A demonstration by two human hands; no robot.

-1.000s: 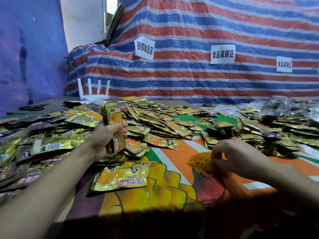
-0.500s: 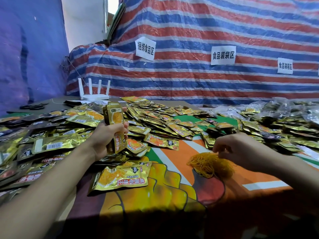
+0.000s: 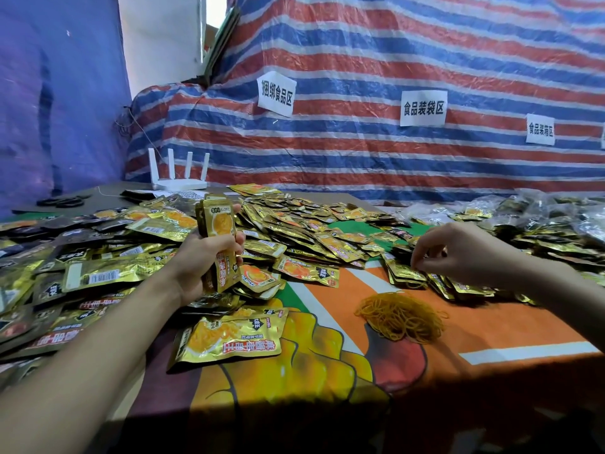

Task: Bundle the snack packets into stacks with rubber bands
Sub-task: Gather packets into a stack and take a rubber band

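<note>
Table [image 3: 108, 200]: it was dark and bare at the far left corner.
Cloth [image 3: 491, 348]: it covered the rest, with orange, green and yellow pictures.
Left side: lots of shiny gold snack packets [image 3: 98, 273] lay in a messy heap, with some dark ones mixed in.
Far middle: more of them spread in a wide pile.
Near middle: one lone packet [image 3: 229, 339] lay flat on the cloth.
Right of middle: a yellow pile of rubber bands [image 3: 399, 317] sat on the orange part, near a small heap [image 3: 406, 273] of packets.
Far right: clear bags [image 3: 556, 217] were piled up.
Far left: a white box [image 3: 178, 184] with four sticks pointing up stood there.
</note>
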